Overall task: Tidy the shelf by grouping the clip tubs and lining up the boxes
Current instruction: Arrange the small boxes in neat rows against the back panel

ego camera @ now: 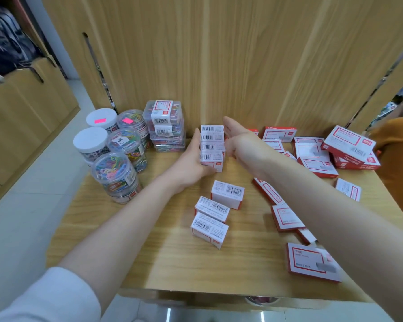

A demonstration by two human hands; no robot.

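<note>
box row (211, 147) sits between left hand (191, 159) and right hand (239, 138).

The shelf (163, 256) is showing pale wood grain. The boxes (211, 147) are showing white with red edges and black barcodes. The clip tubs (113, 169) are clear, showing multicoloured clips; two are wearing white lids (90, 138), and pink stickers (100, 120) are marking two. A white sleeve (47, 298) is showing lower left.
</note>
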